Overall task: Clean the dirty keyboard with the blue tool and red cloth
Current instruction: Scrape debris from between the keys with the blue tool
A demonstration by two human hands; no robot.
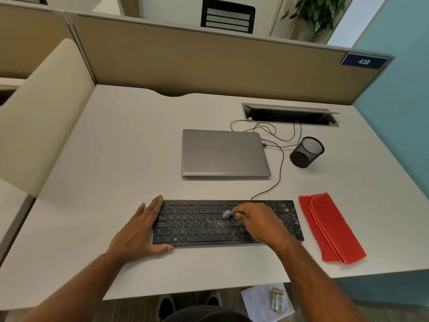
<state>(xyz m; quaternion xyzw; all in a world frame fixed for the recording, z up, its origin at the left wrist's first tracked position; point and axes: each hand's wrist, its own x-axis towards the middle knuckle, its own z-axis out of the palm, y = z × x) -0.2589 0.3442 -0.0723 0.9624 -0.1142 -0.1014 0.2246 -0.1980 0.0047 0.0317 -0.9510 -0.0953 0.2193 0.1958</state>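
— Head view: what are your hands doing?
— My left hand (141, 231) is lying flat, fingers straight, bracing the keyboard (204, 223) on the desk (116, 147); my right hand (257, 223) is pinching the blue tool (228, 214) over the keys.
— And the red cloth (330, 227)?
— It is lying folded just right of the keyboard.
— Is the mesh cup (306, 152) holding anything?
— I cannot tell.

My bench (116, 159) looks smooth and matt; the keyboard (199, 226) is black plastic, speckled with grit on its right side — the cloth (332, 228) soft red fabric, the laptop (224, 152) brushed grey metal.
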